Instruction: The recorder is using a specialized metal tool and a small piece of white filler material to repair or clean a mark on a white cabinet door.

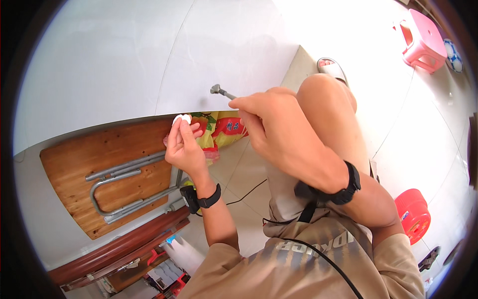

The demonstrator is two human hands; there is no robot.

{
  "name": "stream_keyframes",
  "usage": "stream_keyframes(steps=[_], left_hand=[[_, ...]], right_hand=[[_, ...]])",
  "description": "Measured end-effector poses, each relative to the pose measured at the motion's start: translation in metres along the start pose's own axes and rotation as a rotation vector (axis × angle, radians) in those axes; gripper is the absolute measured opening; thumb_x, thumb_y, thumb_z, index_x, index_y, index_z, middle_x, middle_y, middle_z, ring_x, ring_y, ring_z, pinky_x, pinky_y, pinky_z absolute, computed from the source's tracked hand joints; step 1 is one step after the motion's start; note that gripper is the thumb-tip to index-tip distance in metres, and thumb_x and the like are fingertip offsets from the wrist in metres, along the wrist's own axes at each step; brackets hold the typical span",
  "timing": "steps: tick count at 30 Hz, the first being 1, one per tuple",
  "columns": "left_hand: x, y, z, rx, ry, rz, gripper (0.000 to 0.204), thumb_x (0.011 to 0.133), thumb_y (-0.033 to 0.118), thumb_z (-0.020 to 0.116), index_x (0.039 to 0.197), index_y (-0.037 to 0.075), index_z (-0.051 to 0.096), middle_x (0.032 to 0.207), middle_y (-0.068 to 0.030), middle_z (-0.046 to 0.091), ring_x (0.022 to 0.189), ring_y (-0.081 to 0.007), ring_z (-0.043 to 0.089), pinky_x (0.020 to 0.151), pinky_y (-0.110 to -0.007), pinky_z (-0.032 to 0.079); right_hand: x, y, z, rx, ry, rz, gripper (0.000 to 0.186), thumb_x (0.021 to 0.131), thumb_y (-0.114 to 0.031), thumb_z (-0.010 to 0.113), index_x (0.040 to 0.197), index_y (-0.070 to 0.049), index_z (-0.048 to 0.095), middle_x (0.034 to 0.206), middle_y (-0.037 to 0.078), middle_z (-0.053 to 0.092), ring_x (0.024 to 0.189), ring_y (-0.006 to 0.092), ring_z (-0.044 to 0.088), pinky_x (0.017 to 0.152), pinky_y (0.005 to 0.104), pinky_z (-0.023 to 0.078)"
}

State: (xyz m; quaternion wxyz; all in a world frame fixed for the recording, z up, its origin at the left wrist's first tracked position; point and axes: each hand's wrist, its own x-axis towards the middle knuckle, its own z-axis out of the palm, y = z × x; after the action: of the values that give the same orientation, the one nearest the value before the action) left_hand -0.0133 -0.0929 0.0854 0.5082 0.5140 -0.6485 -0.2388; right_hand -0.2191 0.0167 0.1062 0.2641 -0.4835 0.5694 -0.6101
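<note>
My left hand (185,149) is raised at the near edge of the white tabletop, its fingertips pinched on a small white piece (182,119). What kind of piece it is cannot be made out. To its right, my right hand (271,122) is closed round a metal tool (217,90) with a small, hammer-like head on a thin grey shaft. The fist hides the rest of the tool. Its head points left over the tabletop (114,65), apart from the white piece.
Below the tabletop are yellow and red bags (226,128) and a folded wooden table (64,167) with grey metal legs. A pink stool (423,42) and a patterned ball (452,56) stand at the far right. A red plastic stool (414,217) is near my right elbow.
</note>
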Motion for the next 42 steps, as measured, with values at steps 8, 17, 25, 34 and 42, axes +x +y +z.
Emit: stream_keyframes(steps=[8, 17, 25, 34, 42], left_hand=[[0.02, 0.01, 0.02, 0.021, 0.008, -0.025, 0.028, 0.098, 0.007, 0.064, 0.118, -0.013, 0.065, 0.103, -0.0202, 0.074, 0.079, -0.021, 0.073, 0.063, -0.029, 0.061], [0.02, 0.011, 0.026, 0.009, 0.064, -0.14, 0.032, 0.098, 0.011, 0.065, 0.119, -0.013, 0.065, 0.104, -0.0194, 0.074, 0.083, -0.022, 0.073, 0.065, -0.029, 0.061], [-0.02, -0.019, 0.015, -0.232, 0.053, -0.308, 0.032, 0.1, 0.013, 0.063, 0.123, -0.01, 0.065, 0.104, -0.0157, 0.074, 0.078, -0.0165, 0.07, 0.063, -0.025, 0.057], [-0.026, -0.012, 0.017, -0.076, 0.087, -0.317, 0.035, 0.101, 0.016, 0.062, 0.125, -0.009, 0.064, 0.105, -0.0157, 0.074, 0.082, -0.0183, 0.07, 0.065, -0.027, 0.057], [0.011, 0.022, 0.043, -0.017, 0.127, -0.168, 0.039, 0.101, 0.016, 0.062, 0.126, -0.013, 0.06, 0.103, -0.0184, 0.075, 0.082, -0.0194, 0.072, 0.066, -0.027, 0.058]], right_hand=[[-0.014, -0.019, 0.017, 0.24, -0.029, 0.159, 0.025, 0.093, 0.001, 0.058, 0.114, 0.007, 0.068, 0.093, 0.021, 0.072, 0.073, 0.0287, 0.068, 0.066, 0.0363, 0.054], [-0.018, -0.024, 0.048, 0.315, -0.054, 0.261, 0.03, 0.091, 0.0, 0.055, 0.118, 0.007, 0.066, 0.082, 0.023, 0.069, 0.067, 0.0335, 0.066, 0.064, 0.0395, 0.052], [-0.021, -0.007, 0.068, 0.355, 0.005, 0.159, 0.033, 0.091, 0.0, 0.051, 0.12, 0.007, 0.065, 0.089, 0.022, 0.071, 0.076, 0.0339, 0.071, 0.07, 0.0385, 0.056], [-0.027, 0.016, 0.069, 0.452, 0.036, 0.266, 0.037, 0.099, 0.005, 0.044, 0.134, 0.009, 0.053, 0.104, 0.021, 0.071, 0.079, 0.0254, 0.073, 0.072, 0.0348, 0.058], [-0.032, 0.018, 0.076, 0.664, 0.033, 0.379, 0.035, 0.102, -0.001, 0.046, 0.135, 0.011, 0.049, 0.086, 0.02, 0.066, 0.073, 0.0279, 0.072, 0.066, 0.0366, 0.056]])
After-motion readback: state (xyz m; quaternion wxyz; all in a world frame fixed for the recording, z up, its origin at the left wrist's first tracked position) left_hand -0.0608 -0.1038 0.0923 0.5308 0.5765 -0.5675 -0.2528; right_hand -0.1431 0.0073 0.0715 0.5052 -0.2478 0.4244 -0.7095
